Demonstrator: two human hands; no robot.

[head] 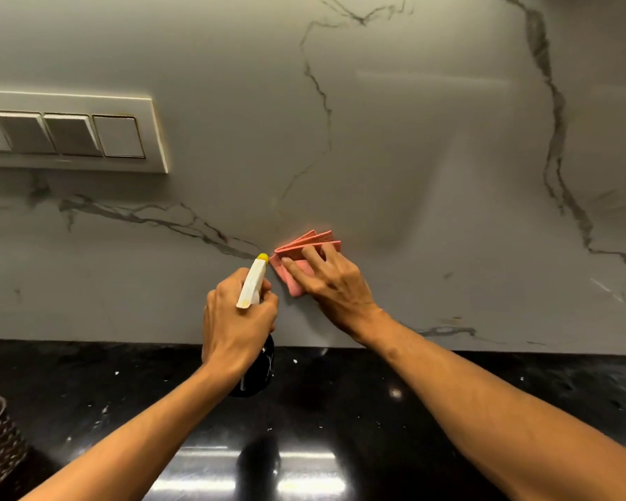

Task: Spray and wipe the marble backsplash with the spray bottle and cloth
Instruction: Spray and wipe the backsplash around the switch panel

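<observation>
Two hands work low on the marble backsplash (394, 157). The left hand (237, 320) has its grip closed around the spray bottle (253, 283), nozzle aimed at the wall above the dark surface (394, 410). The right hand (335, 280) presses the folded pink cloth (304, 247) flat, apparently touching the marble.

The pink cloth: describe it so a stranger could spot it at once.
Start at the grey-veined marble backsplash above the black countertop. Low on that wall, right of the switch panel, the right hand presses a folded cloth flat against the stone. It is the only pink thing in view, its layered edges fanning out beside the spray bottle, which has a yellow nozzle.
</observation>
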